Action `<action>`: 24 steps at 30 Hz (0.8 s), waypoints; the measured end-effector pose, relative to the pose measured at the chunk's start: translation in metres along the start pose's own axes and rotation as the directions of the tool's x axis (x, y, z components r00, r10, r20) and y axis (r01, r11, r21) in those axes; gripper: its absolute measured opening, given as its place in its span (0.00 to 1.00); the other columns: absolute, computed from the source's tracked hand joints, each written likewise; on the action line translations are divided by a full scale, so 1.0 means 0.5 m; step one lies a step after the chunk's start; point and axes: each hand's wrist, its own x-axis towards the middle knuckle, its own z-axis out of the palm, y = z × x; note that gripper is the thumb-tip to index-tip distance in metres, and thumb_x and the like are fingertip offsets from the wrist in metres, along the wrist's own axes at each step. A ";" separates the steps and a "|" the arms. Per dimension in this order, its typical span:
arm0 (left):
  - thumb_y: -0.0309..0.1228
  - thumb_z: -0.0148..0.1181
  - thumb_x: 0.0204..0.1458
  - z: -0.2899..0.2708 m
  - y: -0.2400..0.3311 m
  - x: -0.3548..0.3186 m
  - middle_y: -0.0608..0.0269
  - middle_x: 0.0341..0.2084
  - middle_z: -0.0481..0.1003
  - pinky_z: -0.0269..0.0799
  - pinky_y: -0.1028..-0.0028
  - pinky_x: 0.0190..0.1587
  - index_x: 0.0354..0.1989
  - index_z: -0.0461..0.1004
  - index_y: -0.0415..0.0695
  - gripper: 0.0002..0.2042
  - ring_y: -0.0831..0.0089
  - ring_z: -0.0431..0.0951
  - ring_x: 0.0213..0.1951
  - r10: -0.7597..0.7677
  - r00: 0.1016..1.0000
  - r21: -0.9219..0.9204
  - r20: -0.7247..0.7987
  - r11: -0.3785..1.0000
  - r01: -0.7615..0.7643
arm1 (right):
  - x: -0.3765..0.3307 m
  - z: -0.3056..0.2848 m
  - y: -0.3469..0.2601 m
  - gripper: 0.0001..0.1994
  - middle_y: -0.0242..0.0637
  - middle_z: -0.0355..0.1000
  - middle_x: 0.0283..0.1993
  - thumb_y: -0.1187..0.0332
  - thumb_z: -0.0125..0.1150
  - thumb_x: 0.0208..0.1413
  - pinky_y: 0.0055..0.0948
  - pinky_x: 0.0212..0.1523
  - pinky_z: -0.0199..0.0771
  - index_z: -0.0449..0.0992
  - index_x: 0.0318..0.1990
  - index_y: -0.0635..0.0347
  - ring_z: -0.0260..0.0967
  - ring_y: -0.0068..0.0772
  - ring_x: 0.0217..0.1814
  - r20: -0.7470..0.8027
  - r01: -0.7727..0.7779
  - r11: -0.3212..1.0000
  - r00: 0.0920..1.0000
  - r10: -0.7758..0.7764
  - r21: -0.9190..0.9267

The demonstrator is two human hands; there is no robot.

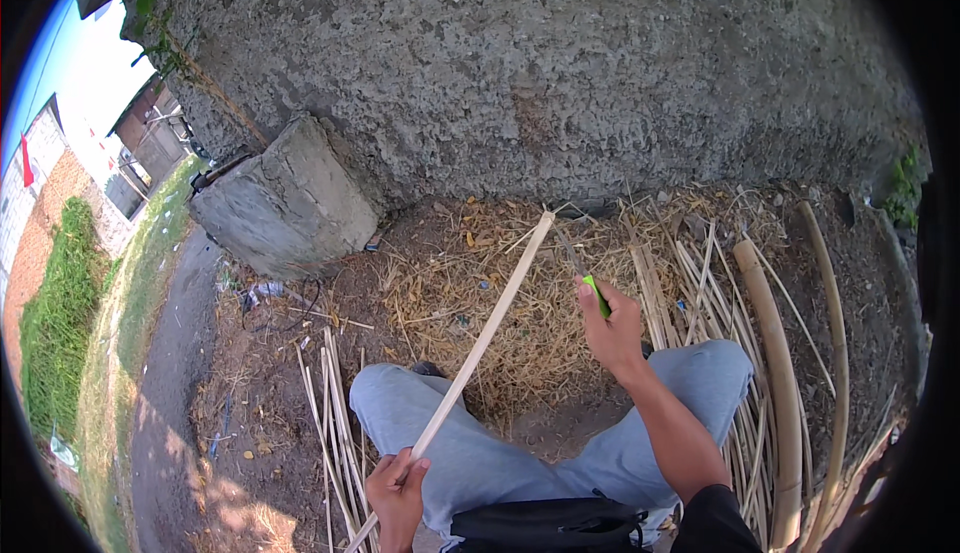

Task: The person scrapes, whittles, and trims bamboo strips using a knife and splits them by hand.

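Observation:
A long pale bamboo strip [482, 345] slants from my lap up toward the wall. My left hand [397, 493] is closed around its lower part, near my left thigh. In my right hand [609, 325] is a knife [590, 287] with a bright green and black handle. Its thin blade points up and left, close to the strip's far end; whether the two touch I cannot tell. My right forearm passes over my right knee.
Split bamboo strips [333, 433] lie left of my legs, with more strips [735, 323] at right. Beyond those are thick bamboo poles [775, 383]. Shavings [500, 353] cover the ground ahead. A concrete block [290, 203] stands against the rough wall [560, 73].

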 end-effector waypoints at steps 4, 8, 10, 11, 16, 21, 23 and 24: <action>0.23 0.71 0.48 0.003 0.013 0.000 0.63 0.19 0.69 0.57 0.76 0.23 0.39 0.79 0.33 0.11 0.79 0.65 0.21 0.006 1.000 0.030 -0.018 1.000 -0.006 | 0.000 0.000 0.009 0.16 0.30 0.63 0.18 0.59 0.56 0.65 0.26 0.21 0.56 0.78 0.39 0.67 0.55 0.16 0.20 0.016 0.011 1.000 1.000 -0.011 -0.007; 0.23 0.71 0.47 0.005 0.016 -0.001 0.63 0.19 0.68 0.57 0.76 0.23 0.38 0.79 0.33 0.11 0.78 0.65 0.20 0.004 0.999 0.010 -0.037 1.000 -0.004 | 0.000 0.000 0.004 0.16 0.29 0.62 0.17 0.59 0.56 0.66 0.26 0.21 0.55 0.78 0.39 0.66 0.55 0.16 0.20 0.030 0.016 1.000 0.999 -0.016 -0.016; 0.23 0.71 0.47 0.004 0.014 0.000 0.63 0.19 0.68 0.57 0.75 0.22 0.37 0.79 0.34 0.10 0.78 0.65 0.20 0.038 0.999 0.065 -0.027 0.997 -0.036 | 0.000 -0.002 0.002 0.16 0.29 0.62 0.17 0.59 0.56 0.66 0.26 0.20 0.55 0.78 0.38 0.66 0.55 0.16 0.19 0.060 -0.013 1.000 0.998 0.013 -0.006; 0.23 0.71 0.47 0.005 0.012 0.001 0.63 0.19 0.68 0.57 0.75 0.22 0.37 0.79 0.34 0.10 0.78 0.65 0.20 0.039 0.999 0.064 -0.026 0.997 -0.037 | 0.000 -0.003 0.004 0.16 0.29 0.62 0.17 0.59 0.56 0.66 0.26 0.20 0.55 0.78 0.38 0.66 0.55 0.16 0.19 0.059 -0.013 1.000 0.998 0.013 -0.006; 0.22 0.72 0.45 0.008 -0.001 0.001 0.61 0.19 0.70 0.58 0.75 0.22 0.37 0.80 0.34 0.11 0.76 0.67 0.19 0.045 0.998 0.052 -0.042 0.998 -0.043 | 0.002 -0.003 0.007 0.18 0.22 0.63 0.21 0.59 0.55 0.67 0.22 0.21 0.52 0.78 0.51 0.67 0.52 0.10 0.22 0.067 -0.025 0.999 0.998 0.023 0.025; 0.22 0.72 0.44 0.003 0.024 0.004 0.59 0.19 0.71 0.60 0.74 0.22 0.36 0.79 0.32 0.11 0.75 0.68 0.19 0.059 0.998 0.075 -0.033 0.996 -0.057 | 0.003 -0.005 -0.001 0.15 0.27 0.62 0.19 0.61 0.56 0.66 0.25 0.21 0.53 0.78 0.42 0.67 0.53 0.14 0.20 0.041 0.010 1.000 0.999 -0.010 -0.001; 0.22 0.73 0.44 0.006 0.021 0.004 0.59 0.19 0.72 0.61 0.74 0.23 0.36 0.79 0.32 0.12 0.74 0.69 0.20 0.060 0.998 0.066 -0.035 0.996 -0.058 | 0.003 -0.004 -0.004 0.15 0.31 0.60 0.16 0.61 0.56 0.66 0.27 0.21 0.55 0.76 0.34 0.65 0.54 0.17 0.19 0.028 0.028 0.999 0.999 -0.027 -0.020; 0.22 0.73 0.44 0.008 0.011 0.003 0.58 0.20 0.72 0.61 0.75 0.23 0.35 0.79 0.31 0.12 0.74 0.70 0.20 0.048 0.998 0.062 -0.035 0.997 -0.045 | 0.003 -0.004 -0.008 0.15 0.31 0.60 0.16 0.61 0.56 0.65 0.27 0.21 0.54 0.76 0.33 0.65 0.53 0.17 0.19 0.031 0.052 0.998 0.998 -0.051 -0.038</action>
